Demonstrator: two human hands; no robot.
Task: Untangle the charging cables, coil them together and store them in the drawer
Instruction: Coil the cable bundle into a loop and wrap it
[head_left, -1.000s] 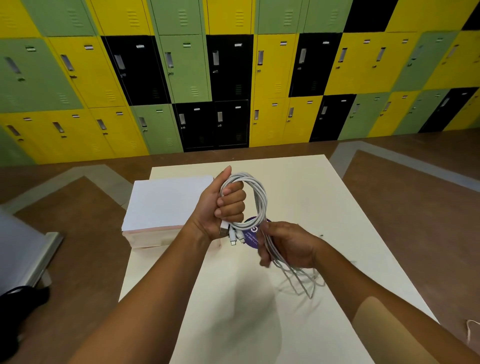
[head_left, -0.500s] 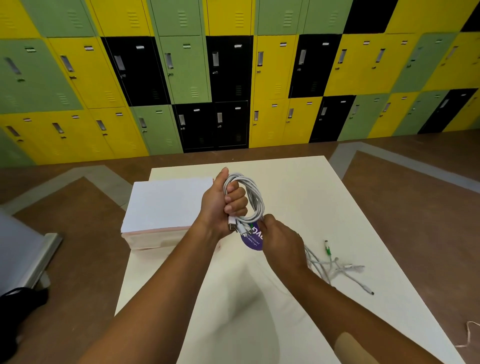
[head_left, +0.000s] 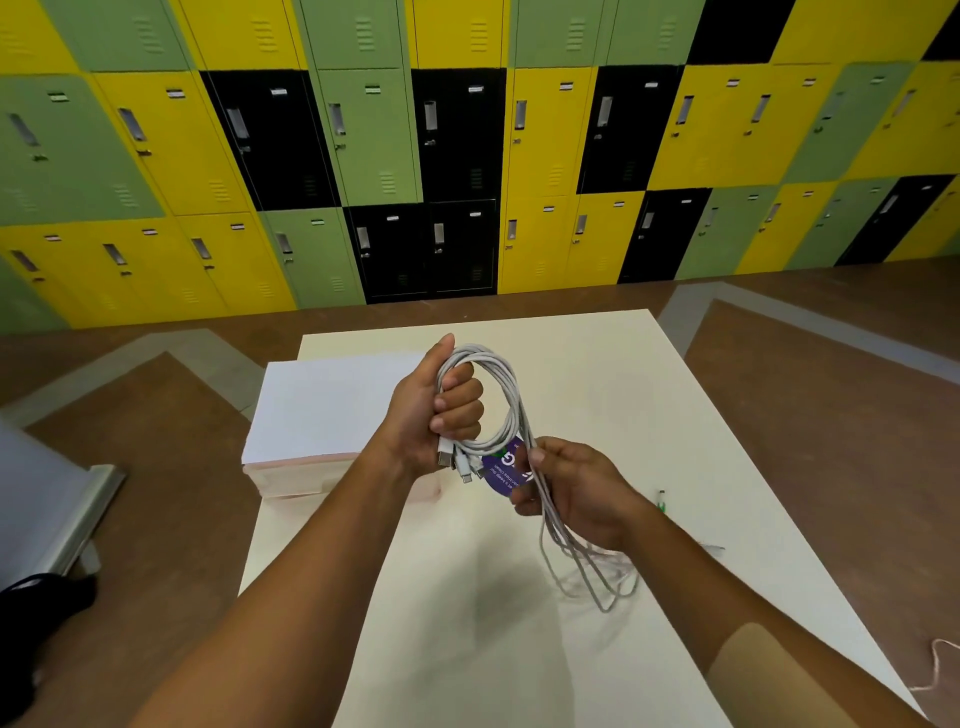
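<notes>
Left hand (head_left: 439, 415) clenches the coil (head_left: 506, 395) while right hand (head_left: 582, 493) pinches the slack (head_left: 587, 571); slack hanging above the desk (head_left: 623, 364) may knot, or loops may spill from the fist.

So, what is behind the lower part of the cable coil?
A purple label with white print, partly covered by the coil and the right hand; its full text is hidden.

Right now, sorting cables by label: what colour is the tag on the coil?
Purple tag, white lettering; head view.
</notes>
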